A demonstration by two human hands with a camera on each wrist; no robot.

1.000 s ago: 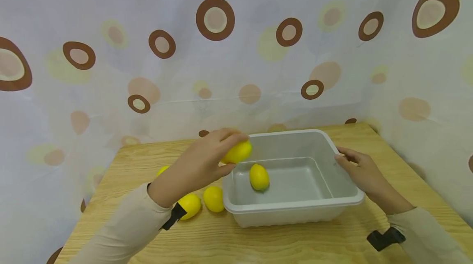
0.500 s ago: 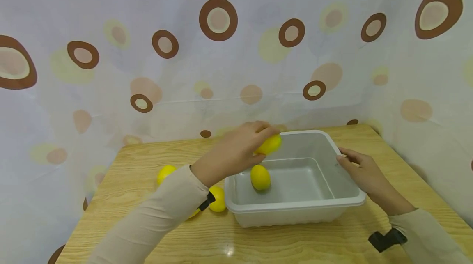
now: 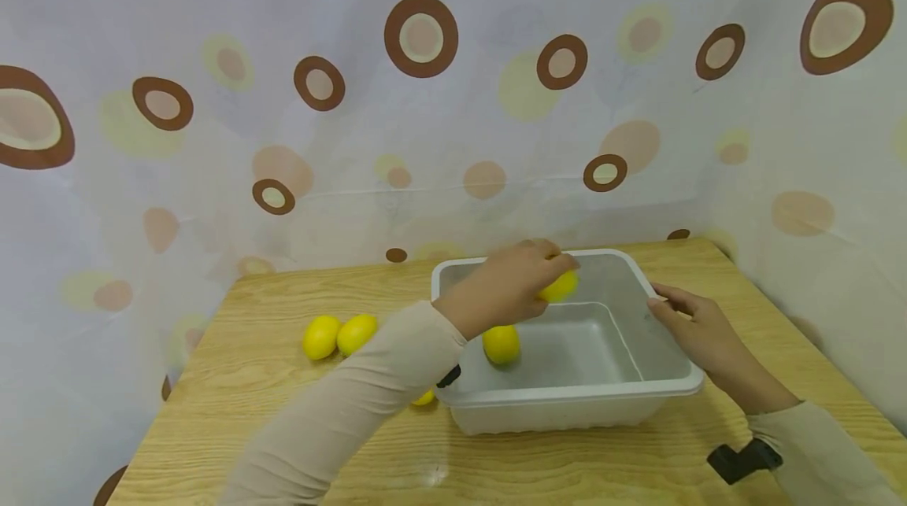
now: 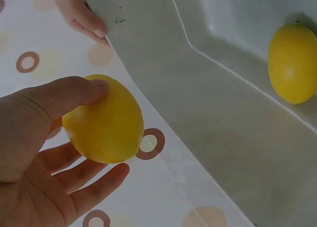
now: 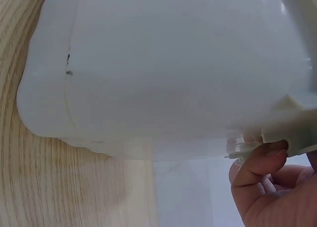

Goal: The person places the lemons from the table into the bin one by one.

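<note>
A yellow lemon [image 4: 106, 120] is held between the thumb and fingers of my left hand [image 3: 506, 286], over the grey-white plastic bin [image 3: 574, 394]. Inside the bin another lemon [image 3: 501, 345] lies on the floor near the left wall; the left wrist view shows this lemon [image 4: 293, 63] too. My right hand [image 3: 701, 337] grips the bin's right rim, and in the right wrist view its fingers [image 5: 267, 162] curl at the rim's edge. The left forearm hides part of the bin's left side.
Left of the bin, two lemons [image 3: 321, 337] sit side by side on the wooden table [image 3: 234, 388]. Part of another lemon [image 3: 423, 398] shows below the left sleeve, close to the bin. A patterned curtain [image 3: 453, 120] hangs behind the table.
My left hand has carried its lemon rightward, from the bin's left rim to over its inside. The right hand stays on the rim and the bin has barely shifted.
</note>
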